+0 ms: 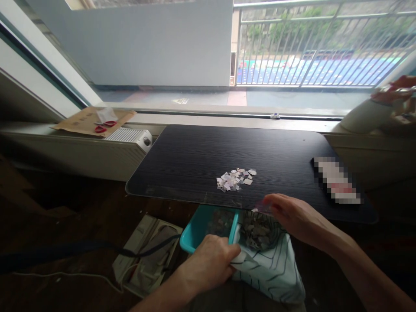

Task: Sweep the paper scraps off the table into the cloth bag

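Observation:
My left hand [209, 260] is closed at the front edge of a white bag with dark wavy lines [269, 275]; it also lies against the rim of a teal plastic basin [185, 240]. Inside the bag's mouth are many small grey scraps [258, 232]. My right hand [292, 214] is over the table's near edge, above the bag, its fingers extended and partly blurred. By its fingertips is a small pale scrap [255, 210]. On the black table [182, 156] lies a loose pile of small whitish square pieces [232, 180].
A blurred-out phone-like object [338, 180] lies on the table's right. Red-handled scissors [105, 126] rest on brown paper [78, 121] on the left sill, above a white radiator [130, 136]. An open beige case [149, 255] with a dark strap [156, 247] is on the floor.

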{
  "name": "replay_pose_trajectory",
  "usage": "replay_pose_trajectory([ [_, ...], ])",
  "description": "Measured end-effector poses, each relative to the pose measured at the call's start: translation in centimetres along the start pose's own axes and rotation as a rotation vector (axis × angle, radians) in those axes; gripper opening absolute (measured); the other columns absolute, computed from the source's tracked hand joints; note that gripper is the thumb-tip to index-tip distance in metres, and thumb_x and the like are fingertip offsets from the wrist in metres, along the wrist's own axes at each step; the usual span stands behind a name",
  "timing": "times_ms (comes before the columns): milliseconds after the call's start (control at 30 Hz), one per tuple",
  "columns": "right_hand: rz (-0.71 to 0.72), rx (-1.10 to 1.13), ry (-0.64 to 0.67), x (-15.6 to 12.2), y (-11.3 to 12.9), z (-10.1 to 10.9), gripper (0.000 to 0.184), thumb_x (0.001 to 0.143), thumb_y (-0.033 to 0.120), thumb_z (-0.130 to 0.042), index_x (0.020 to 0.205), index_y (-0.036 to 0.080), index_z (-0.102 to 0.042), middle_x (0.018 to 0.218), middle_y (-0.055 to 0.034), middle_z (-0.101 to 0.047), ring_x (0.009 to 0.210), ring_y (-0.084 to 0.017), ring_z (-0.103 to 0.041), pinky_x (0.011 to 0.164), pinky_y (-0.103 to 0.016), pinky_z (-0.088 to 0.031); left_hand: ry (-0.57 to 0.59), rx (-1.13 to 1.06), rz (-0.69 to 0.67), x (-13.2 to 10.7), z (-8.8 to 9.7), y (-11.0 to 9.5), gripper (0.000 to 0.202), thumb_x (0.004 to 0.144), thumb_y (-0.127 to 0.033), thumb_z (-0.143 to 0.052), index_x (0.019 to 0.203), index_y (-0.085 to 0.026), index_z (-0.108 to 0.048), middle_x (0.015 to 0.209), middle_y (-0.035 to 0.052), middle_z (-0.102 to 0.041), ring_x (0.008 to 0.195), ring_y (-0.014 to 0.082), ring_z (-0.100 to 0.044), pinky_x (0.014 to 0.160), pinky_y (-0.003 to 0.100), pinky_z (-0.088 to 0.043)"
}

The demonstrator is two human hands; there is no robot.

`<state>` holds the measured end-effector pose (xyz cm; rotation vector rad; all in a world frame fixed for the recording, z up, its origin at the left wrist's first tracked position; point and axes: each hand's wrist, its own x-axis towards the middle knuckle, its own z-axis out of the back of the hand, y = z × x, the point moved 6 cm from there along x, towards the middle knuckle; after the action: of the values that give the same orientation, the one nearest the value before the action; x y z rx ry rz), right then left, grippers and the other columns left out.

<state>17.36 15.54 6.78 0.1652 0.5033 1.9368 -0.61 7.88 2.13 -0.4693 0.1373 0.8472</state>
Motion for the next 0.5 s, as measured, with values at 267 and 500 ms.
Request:
replay_pose_trajectory([
  [267,0.007,-0.024,-0.181,1.8,-0.7,1.4,0.027,0.087,0.022,-0.042,0.105,0.024,-0.061,0.100,-0.0037,-0.067,0.080,-0.017,-0.063,0.069,-0.026,-0.044,0.004,0.007,0.058,-0.1,0.3,0.8,0.009,0.074,-0.024,-0.061,0.082,-0.022,-0.059,0.076,0.0023,-0.064,0.070,0.0233,-0.063,0.061,0.027,-0.046],
  [500,-0.014,-0.101,-0.191,4.9,-1.1,1.2,0.030,0.085,0.019,-0.041,0.105,0.024,-0.063,0.099,-0.0040,-0.068,0.082,-0.018,-0.063,0.068,-0.026,-0.043,-0.002,-0.021,0.069,-0.4,0.0,0.7,0.008,0.072,-0.020,-0.060,0.080,-0.021,-0.058,0.076,0.0013,-0.065,0.071,0.0226,-0.063,0.061,0.027,-0.045],
])
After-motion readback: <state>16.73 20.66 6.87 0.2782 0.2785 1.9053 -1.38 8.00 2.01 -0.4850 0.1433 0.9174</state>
